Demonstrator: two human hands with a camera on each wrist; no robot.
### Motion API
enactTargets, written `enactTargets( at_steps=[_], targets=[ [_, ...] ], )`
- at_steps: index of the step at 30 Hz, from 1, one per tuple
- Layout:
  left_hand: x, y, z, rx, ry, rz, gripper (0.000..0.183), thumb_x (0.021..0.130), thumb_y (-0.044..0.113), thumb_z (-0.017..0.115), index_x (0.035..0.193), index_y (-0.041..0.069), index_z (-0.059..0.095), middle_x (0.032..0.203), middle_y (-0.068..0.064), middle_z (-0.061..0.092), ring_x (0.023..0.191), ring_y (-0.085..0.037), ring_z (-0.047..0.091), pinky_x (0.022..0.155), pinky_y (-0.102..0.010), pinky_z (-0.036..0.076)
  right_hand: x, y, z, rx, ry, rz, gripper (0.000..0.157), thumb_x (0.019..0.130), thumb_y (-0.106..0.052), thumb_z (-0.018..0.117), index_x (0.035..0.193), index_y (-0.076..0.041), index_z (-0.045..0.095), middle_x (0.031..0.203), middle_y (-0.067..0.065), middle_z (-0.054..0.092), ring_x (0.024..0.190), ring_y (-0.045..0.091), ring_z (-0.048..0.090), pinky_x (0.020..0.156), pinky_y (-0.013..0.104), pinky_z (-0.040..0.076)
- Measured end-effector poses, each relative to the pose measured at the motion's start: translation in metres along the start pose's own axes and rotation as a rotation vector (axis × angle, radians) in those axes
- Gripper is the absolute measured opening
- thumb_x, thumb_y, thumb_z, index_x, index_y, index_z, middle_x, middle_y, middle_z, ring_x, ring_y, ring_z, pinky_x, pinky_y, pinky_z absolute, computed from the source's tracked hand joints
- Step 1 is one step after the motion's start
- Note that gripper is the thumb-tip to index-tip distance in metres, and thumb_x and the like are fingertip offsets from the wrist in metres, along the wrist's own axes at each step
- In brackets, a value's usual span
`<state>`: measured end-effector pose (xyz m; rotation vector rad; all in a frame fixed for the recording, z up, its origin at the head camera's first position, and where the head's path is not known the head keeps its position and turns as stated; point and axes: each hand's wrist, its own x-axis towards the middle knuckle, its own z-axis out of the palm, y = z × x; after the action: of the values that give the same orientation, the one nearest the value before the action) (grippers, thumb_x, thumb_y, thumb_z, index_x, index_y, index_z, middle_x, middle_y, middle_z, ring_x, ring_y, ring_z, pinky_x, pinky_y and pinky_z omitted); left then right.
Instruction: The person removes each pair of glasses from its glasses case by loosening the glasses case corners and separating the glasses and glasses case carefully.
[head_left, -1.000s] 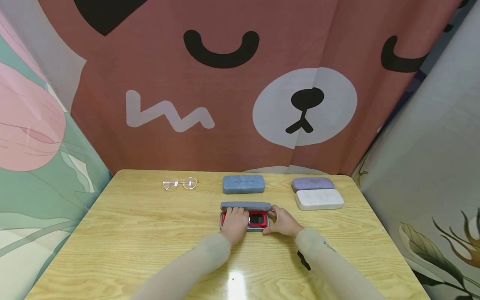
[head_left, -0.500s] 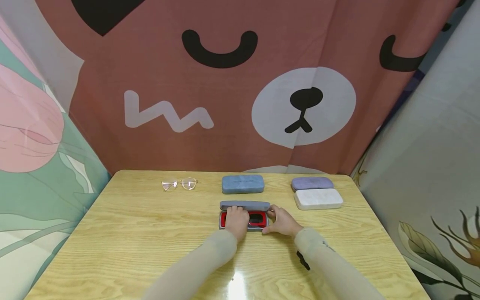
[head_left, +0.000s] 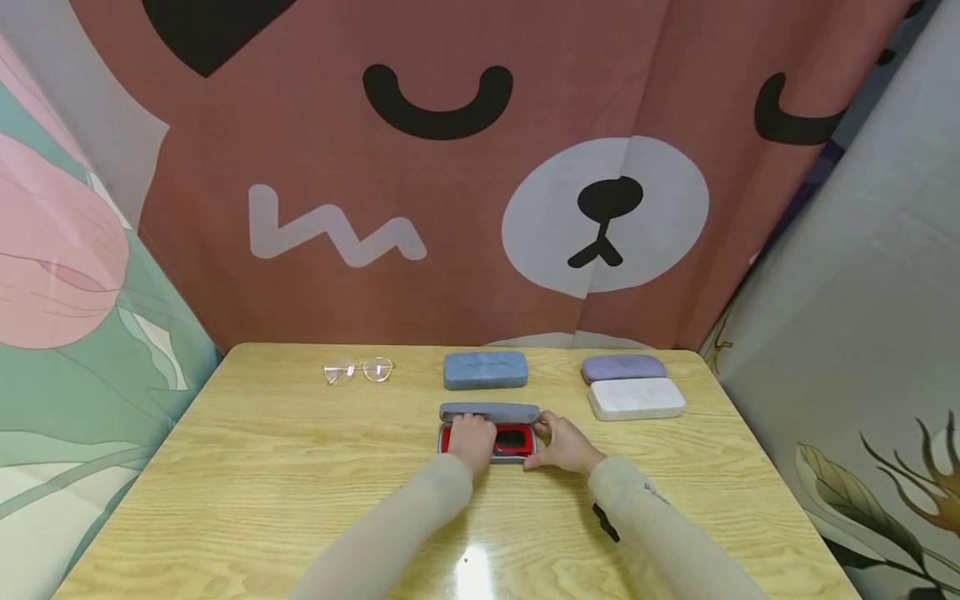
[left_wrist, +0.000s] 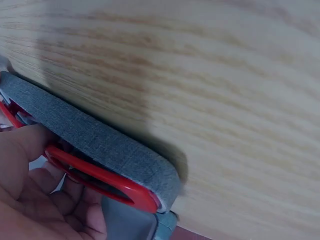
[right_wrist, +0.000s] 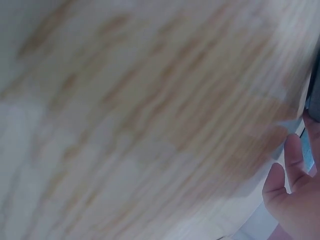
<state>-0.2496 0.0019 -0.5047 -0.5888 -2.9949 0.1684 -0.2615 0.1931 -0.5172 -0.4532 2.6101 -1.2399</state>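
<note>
A grey-blue glasses case (left_wrist: 95, 132) lies with its lid raised at the middle of the table. Inside it sit red-framed sunglasses (head_left: 514, 442) with dark lenses. My left hand (head_left: 472, 442) reaches over the case and pinches the frame near its middle, thumb on the near side and curled fingers beyond, as the left wrist view shows. My right hand (head_left: 568, 446) grips the right end of the case, thumb at the front corner and fingers by the lid. In the right wrist view only part of this hand (right_wrist: 295, 185) and a corner of the case show.
Behind the open case lies a closed blue glasses case (head_left: 486, 371). Gold-rimmed glasses (head_left: 377, 369) rest at the back left. At the back right, a white case (head_left: 636, 399) lies in front of a purple case (head_left: 624, 367). A printed curtain (head_left: 420, 292) hangs behind the table.
My left wrist and sleeve have swung slightly to the right, and the left fingers are drawn in more at the middle of the sunglasses. My right hand and the case stay put.
</note>
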Motion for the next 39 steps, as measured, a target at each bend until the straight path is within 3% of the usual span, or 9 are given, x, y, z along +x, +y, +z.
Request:
enactTargets(
  at_steps=[6,11,17,23,26,35,39],
  targets=[
    [0.0,-0.001,0.0,-0.016,0.001,0.0,0.009,0.09,0.014,0.064,0.092,0.013,0.073,0.094,-0.004,0.07,0.089,-0.023,0.062,0.078,-0.039,0.05,0.0,-0.002,0.001,-0.015,0.013,0.029,0.074,0.065,-0.015,0.092,0.121,0.009,0.05,0.128,0.032,0.055,0.124,0.038,0.051,0.105,0.047,0.038],
    [-0.001,-0.004,-0.003,-0.076,0.05,0.013,0.006,0.086,0.009,0.067,0.085,0.012,0.072,0.088,-0.004,0.07,0.084,-0.024,0.065,0.073,-0.039,0.05,0.0,-0.004,0.002,-0.042,0.036,0.076,0.076,0.062,-0.017,0.093,0.121,0.008,0.052,0.127,0.029,0.057,0.123,0.037,0.052,0.104,0.046,0.039],
    [-0.001,-0.008,-0.002,-0.11,0.04,0.044,0.006,0.086,0.009,0.069,0.082,0.012,0.071,0.084,-0.004,0.07,0.08,-0.024,0.066,0.071,-0.041,0.052,0.001,-0.003,0.003,-0.052,0.03,0.093,0.076,0.063,-0.019,0.093,0.121,0.007,0.052,0.128,0.028,0.057,0.124,0.036,0.052,0.104,0.046,0.04],
    [-0.004,-0.012,0.004,-0.035,0.207,0.157,0.007,0.079,0.008,0.071,0.076,0.015,0.071,0.076,-0.002,0.068,0.072,-0.021,0.065,0.062,-0.035,0.053,0.001,-0.003,0.004,-0.039,0.039,0.075,0.074,0.062,-0.019,0.093,0.119,0.005,0.054,0.127,0.025,0.058,0.123,0.037,0.052,0.104,0.048,0.04],
    [-0.009,-0.014,0.005,-0.007,0.283,0.182,0.005,0.077,0.01,0.074,0.078,0.014,0.072,0.075,-0.001,0.066,0.071,-0.018,0.063,0.058,-0.031,0.052,0.001,-0.002,0.004,-0.025,0.041,0.072,0.074,0.061,-0.019,0.094,0.118,0.004,0.054,0.127,0.023,0.059,0.123,0.036,0.052,0.104,0.048,0.04],
    [-0.022,-0.021,-0.005,-0.045,0.4,0.178,0.013,0.067,0.012,0.081,0.07,0.016,0.069,0.067,0.003,0.061,0.063,-0.015,0.058,0.049,-0.027,0.049,0.001,-0.005,0.004,-0.021,0.053,0.083,0.075,0.061,-0.016,0.094,0.12,0.006,0.053,0.128,0.025,0.057,0.123,0.036,0.053,0.103,0.046,0.04],
    [-0.026,-0.029,-0.012,-0.045,0.421,0.199,0.015,0.065,0.01,0.082,0.066,0.016,0.069,0.064,0.004,0.061,0.062,-0.015,0.058,0.053,-0.026,0.049,0.0,-0.006,0.004,-0.022,0.043,0.092,0.074,0.062,-0.017,0.093,0.12,0.005,0.053,0.13,0.025,0.056,0.124,0.036,0.052,0.104,0.046,0.04]
  ],
)
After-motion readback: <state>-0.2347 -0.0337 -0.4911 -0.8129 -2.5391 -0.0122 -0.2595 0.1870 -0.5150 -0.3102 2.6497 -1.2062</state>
